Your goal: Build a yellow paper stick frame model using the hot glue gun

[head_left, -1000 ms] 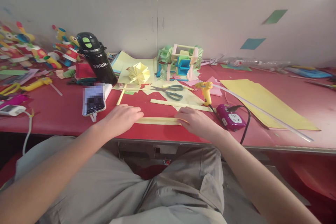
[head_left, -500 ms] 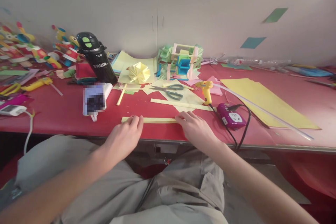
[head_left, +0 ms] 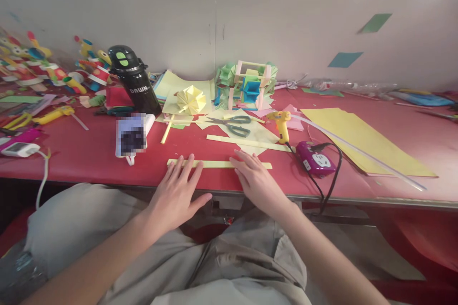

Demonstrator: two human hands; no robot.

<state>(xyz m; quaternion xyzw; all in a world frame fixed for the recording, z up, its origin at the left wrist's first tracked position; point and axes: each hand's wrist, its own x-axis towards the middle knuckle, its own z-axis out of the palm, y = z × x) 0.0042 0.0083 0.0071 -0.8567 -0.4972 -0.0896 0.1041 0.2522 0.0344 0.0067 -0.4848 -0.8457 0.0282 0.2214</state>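
Note:
A narrow strip of pale yellow paper (head_left: pixel 216 164) lies along the front of the red table. My left hand (head_left: pixel 176 190) rests its spread fingertips on the left part of the strip, thumb out to the side. On the right part, my right hand (head_left: pixel 255 176) lies with its fingers stretched over the paper. Just behind is a second yellow paper strip (head_left: pixel 246 143), slightly slanted. Scissors with dark green handles (head_left: pixel 238 125) lie beyond it on scraps of yellow paper.
A yellow glue gun (head_left: pixel 282 126) and a purple power socket (head_left: pixel 316 159) with a black cable sit to the right, beside yellow sheets (head_left: pixel 361 138). At left stand a phone (head_left: pixel 130 136) and a black bottle (head_left: pixel 136 81). Behind are a folded paper ball (head_left: pixel 192 100) and a paper lantern frame (head_left: pixel 250 88).
My left hand has opened from closed fingers to spread ones. My right hand has shifted left along the strip, uncovering its right end.

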